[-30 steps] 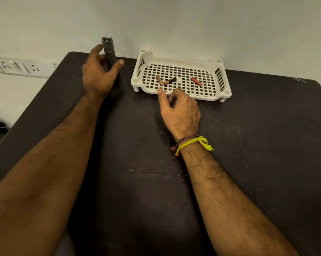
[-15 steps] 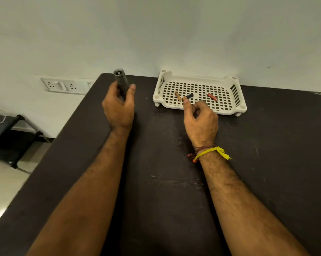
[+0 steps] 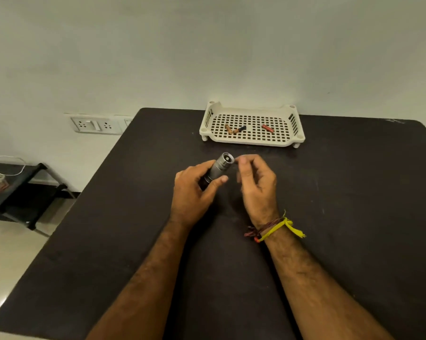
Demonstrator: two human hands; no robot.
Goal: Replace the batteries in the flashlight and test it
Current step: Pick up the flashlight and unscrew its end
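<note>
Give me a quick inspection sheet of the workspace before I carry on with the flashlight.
Surface: dark table, scuffed.
Job's things: flashlight gripped in the left hand, open end up; three batteries in the white perforated tray.
Clutter: nothing seen.
Hands: right hand beside the flashlight's end, fingers curled; whether it holds anything cannot be told.
Cables: white cable on the low side stand.
Surroundings: wall sockets, pale wall, tiled floor.

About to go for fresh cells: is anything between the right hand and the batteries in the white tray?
Nothing visible. The right hand hovers beside the flashlight that the left hand grips; only bare dark table lies between it and the tray, where the batteries lie uncovered.
</note>
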